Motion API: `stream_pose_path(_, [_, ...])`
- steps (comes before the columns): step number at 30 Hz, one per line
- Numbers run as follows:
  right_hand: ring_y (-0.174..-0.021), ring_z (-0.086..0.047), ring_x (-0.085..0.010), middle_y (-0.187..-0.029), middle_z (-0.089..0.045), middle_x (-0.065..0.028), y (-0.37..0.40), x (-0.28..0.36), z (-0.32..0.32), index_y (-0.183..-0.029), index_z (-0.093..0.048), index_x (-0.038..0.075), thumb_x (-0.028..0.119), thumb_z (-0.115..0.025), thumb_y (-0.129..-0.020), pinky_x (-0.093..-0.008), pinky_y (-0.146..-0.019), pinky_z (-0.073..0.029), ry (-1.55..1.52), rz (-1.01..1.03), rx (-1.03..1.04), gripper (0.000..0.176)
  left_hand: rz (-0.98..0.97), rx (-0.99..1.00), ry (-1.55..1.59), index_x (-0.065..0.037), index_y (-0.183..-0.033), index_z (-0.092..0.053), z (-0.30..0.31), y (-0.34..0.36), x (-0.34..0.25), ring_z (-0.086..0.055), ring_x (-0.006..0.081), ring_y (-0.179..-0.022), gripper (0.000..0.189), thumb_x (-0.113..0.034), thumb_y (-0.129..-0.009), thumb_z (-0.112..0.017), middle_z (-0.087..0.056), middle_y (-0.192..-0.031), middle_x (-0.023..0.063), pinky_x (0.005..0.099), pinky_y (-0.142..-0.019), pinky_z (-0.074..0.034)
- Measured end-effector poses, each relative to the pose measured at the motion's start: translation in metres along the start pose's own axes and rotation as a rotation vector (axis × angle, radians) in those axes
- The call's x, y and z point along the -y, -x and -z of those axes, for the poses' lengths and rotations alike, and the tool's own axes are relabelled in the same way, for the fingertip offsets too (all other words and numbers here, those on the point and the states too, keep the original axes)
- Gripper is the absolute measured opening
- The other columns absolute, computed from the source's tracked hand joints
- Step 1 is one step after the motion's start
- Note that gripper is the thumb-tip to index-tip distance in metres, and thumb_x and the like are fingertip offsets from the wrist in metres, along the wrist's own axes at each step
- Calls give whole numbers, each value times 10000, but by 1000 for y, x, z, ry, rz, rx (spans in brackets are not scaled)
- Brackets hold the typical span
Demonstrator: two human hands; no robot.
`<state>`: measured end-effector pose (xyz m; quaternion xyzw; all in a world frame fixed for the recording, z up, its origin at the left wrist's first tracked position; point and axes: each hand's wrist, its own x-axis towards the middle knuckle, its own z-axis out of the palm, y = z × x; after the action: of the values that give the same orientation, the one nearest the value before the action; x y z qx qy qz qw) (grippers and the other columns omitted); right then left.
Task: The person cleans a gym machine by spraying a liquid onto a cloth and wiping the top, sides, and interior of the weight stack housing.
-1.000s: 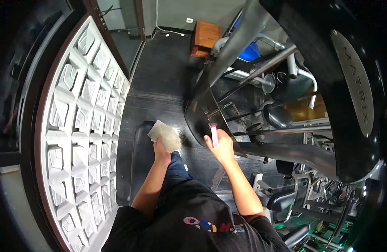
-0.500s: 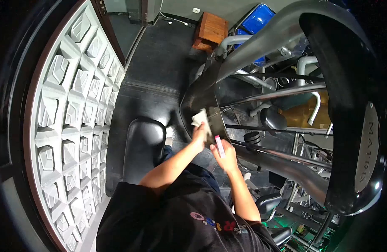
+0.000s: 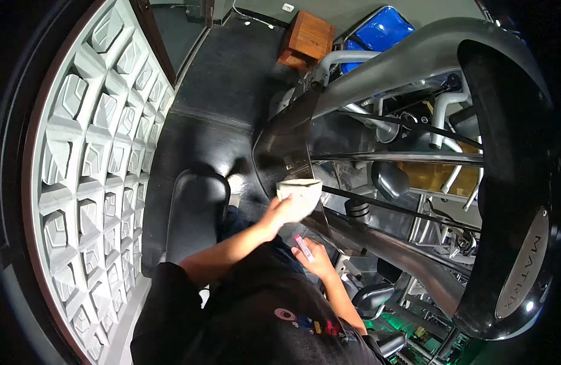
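A cream-coloured cloth [image 3: 304, 193] is gripped in my left hand [image 3: 282, 213], spread wide over the lower part of a dark glossy panel [image 3: 285, 143]. That panel belongs to a grey-framed exercise machine. Closer to my body, my right hand [image 3: 318, 260] is closed around a slim white tube with a pink end [image 3: 304, 247]; its exact kind does not show. The tube tilts up and to the left, below the cloth.
A black padded seat [image 3: 198, 213] stands left of my legs. The machine's thick tube frame [image 3: 408, 64] and MATRIX-marked black cover [image 3: 526, 261] rise on the right. A wooden stool [image 3: 308, 38] and blue chair [image 3: 382, 29] are behind; a white patterned wall [image 3: 92, 176] runs along the left.
My left hand has moved down the panel, and the cloth is now spread wider. My right hand with the tube has drawn back toward my body. The view has shifted slightly.
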<state>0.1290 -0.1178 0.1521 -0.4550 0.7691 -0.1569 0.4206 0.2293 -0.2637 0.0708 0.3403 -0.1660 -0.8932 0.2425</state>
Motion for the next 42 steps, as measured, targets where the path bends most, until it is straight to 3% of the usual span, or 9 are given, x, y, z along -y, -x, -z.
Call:
stream_pose_path(1, [-726,-620,-386,-764,-607,-197,-2,6,1,-849,-594,23,284,-681,-849,-412,-661,-487,-48,-13,-23,275,228,-41,2,-60,-1189,-585,15,0,-13,-633,192,-1041,339,-312,-971,-521,-656,-1115,83,353,-913,-502])
stream_pose_path(5, [-697,-608,-348,-743,-592,-162,-19,21,3,-826,-581,14,256,-689,-846,-392,-647,-479,-65,100,-171,266,188,-188,250,-73,-1249,-551,63,-40,3,-619,222,-1046,428,-387,-967,-474,-638,-1158,77,397,-951,-469])
stream_pose_path(9, [-698,-578,-363,-719,-562,-163,-39,36,7,-815,-574,9,229,-682,-843,-420,-637,-465,-70,122,-321,247,156,-422,88,-75,-1326,-474,0,-78,-19,-544,210,-1168,469,-388,-976,-480,-587,-1247,78,364,-971,-428])
stream_pose_path(16, [-724,-595,-377,-782,-587,-182,-30,24,-4,-871,-591,5,231,-683,-839,-426,-681,-479,-83,91,-172,246,-215,-29,200,-30,-1305,-480,-100,-23,-63,-588,121,-1008,391,-285,-1009,-481,-601,-1135,45,293,-888,-466])
stream_pose_path(20, [-739,-597,-352,-804,-593,-185,-24,21,-13,-910,-593,10,263,-701,-834,-416,-701,-486,-102,48,-87,285,111,4,279,-45,-1288,-513,-63,-11,-61,-585,160,-1118,400,-314,-993,-504,-615,-1216,66,320,-971,-447])
stream_pose_path(23, [-760,-596,-356,-803,-579,-164,-29,34,-10,-916,-594,12,298,-720,-825,-419,-707,-486,-86,37,-137,325,73,131,295,-29,-1296,-516,-15,-13,-88,-604,192,-1102,475,-389,-1003,-418,-618,-1239,106,355,-989,-436])
stream_pose_path(29, [-687,-571,-391,-729,-540,-170,-83,72,-1,-801,-548,19,240,-743,-789,-440,-614,-470,59,245,-286,294,-228,-304,56,-23,-1353,-425,85,-39,-140,-537,236,-1172,427,-262,-1002,-470,-536,-1301,109,377,-1001,-417])
stream_pose_path(35, [-683,-578,-417,-696,-547,-197,-136,80,0,-745,-515,15,160,-680,-769,-486,-618,-464,165,84,-531,221,-332,-347,42,0,-1249,-529,97,-53,-135,-583,180,-1056,359,-252,-997,-487,-608,-1175,82,329,-912,-452])
stream_pose_path(42, [-615,-580,-385,-631,-524,-176,-137,85,-1,-708,-509,7,134,-693,-754,-453,-583,-462,72,37,-608,228,-71,-292,-207,-34,-1306,-498,64,-71,-87,-540,155,-1112,394,-274,-995,-483,-591,-1200,86,321,-952,-418])
